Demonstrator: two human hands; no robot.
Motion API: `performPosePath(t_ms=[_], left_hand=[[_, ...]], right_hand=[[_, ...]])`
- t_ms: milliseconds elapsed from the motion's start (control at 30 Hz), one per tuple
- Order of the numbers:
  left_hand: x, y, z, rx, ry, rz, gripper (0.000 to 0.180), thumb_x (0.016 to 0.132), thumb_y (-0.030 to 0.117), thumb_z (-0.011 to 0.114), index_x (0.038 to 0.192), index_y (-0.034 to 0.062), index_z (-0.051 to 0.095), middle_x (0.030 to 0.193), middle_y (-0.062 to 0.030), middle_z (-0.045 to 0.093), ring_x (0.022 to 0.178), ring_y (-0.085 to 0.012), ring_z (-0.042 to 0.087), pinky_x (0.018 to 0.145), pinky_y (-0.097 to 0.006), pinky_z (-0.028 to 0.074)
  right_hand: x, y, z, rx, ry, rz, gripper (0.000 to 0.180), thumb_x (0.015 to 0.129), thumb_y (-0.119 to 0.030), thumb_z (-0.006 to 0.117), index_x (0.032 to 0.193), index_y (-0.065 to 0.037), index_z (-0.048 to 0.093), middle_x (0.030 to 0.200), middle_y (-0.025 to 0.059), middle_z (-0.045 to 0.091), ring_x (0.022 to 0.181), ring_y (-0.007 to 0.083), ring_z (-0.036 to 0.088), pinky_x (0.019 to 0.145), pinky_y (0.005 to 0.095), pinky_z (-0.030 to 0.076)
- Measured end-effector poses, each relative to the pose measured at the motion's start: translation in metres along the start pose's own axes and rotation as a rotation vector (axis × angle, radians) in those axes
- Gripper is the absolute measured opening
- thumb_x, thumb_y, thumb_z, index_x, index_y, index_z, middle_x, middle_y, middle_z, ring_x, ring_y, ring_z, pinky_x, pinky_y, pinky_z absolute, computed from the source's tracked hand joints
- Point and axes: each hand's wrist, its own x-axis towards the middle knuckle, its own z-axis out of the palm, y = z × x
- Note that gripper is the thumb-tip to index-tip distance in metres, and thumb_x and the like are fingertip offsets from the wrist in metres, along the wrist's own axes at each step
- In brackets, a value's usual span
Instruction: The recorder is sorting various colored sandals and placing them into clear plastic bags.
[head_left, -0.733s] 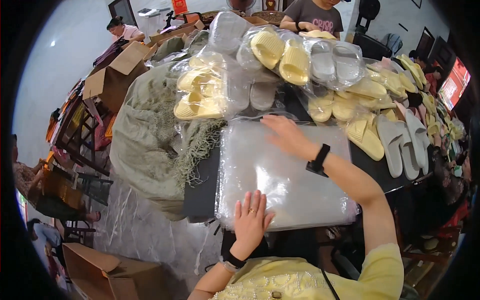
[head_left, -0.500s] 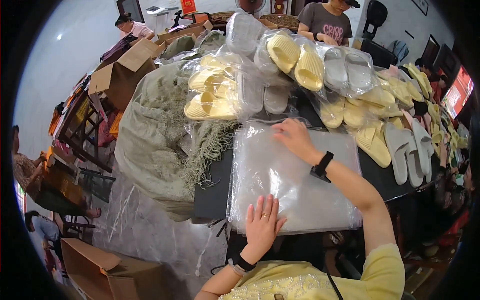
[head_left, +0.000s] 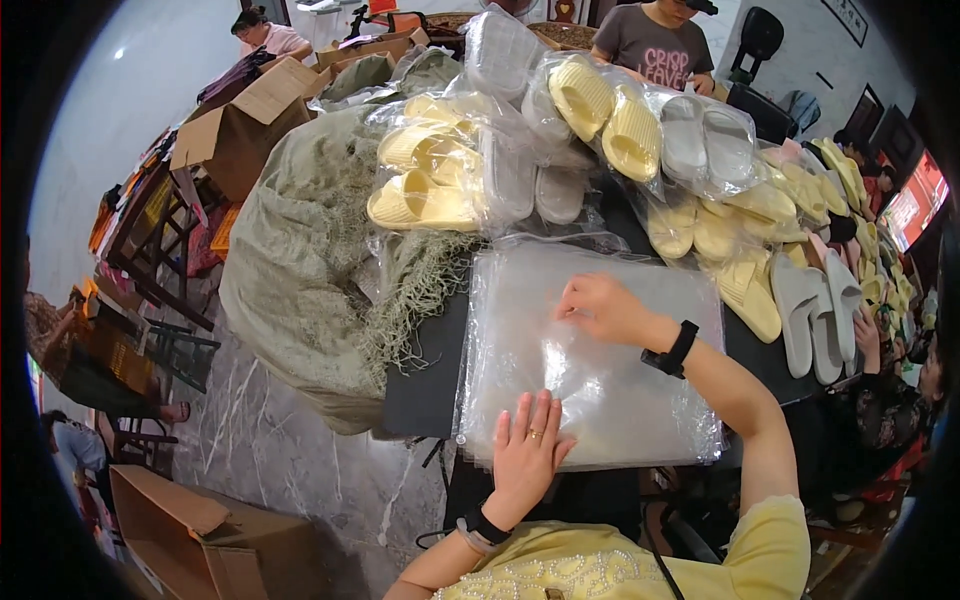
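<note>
Left hand (head_left: 525, 452) lies flat on plastic bags (head_left: 650, 410), thumb apart; right hand (head_left: 608, 310) curls over them, whether clamped on any I cannot tell; beyond it, yellow slippers (head_left: 632, 140)

Under your left fingers (head_left: 521, 418), the flat, clear plastic bags (head_left: 640, 420) look milky; beyond the fingers, ribbed slippers (head_left: 631, 135) are pale yellow; left of the fingers, the frayed cloth bundle (head_left: 300, 260) is plain grey-green.
</note>
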Motion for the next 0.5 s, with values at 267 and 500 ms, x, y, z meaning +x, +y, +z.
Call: performPosePath(t_ms=[267,500], left_hand=[[0.000,-0.001,0.000,0.035,0.005,0.001,0.058,0.085,0.041,0.057,0.133,0.0101,0.047,0.142,-0.0075,0.040,0.132,-0.0274,0.035,0.108,-0.046,0.020],[0.003,0.003,-0.013,-0.059,-0.054,-0.014,0.062,0.083,0.043,0.059,0.134,0.0105,0.046,0.142,-0.0072,0.039,0.133,-0.0287,0.034,0.108,-0.047,0.020]], right_hand=[[0.010,-0.001,0.001,-0.123,-0.019,0.121,0.018,0.084,-0.013,0.057,0.102,-0.009,0.055,0.135,0.0102,0.047,0.114,0.0314,0.049,0.094,0.0429,0.037],[0.022,0.057,0.016,-0.209,0.211,0.395,0.048,0.089,-0.026,0.054,0.132,-0.006,0.042,0.129,0.0160,0.051,0.117,0.0335,0.048,0.096,0.0456,0.036]])
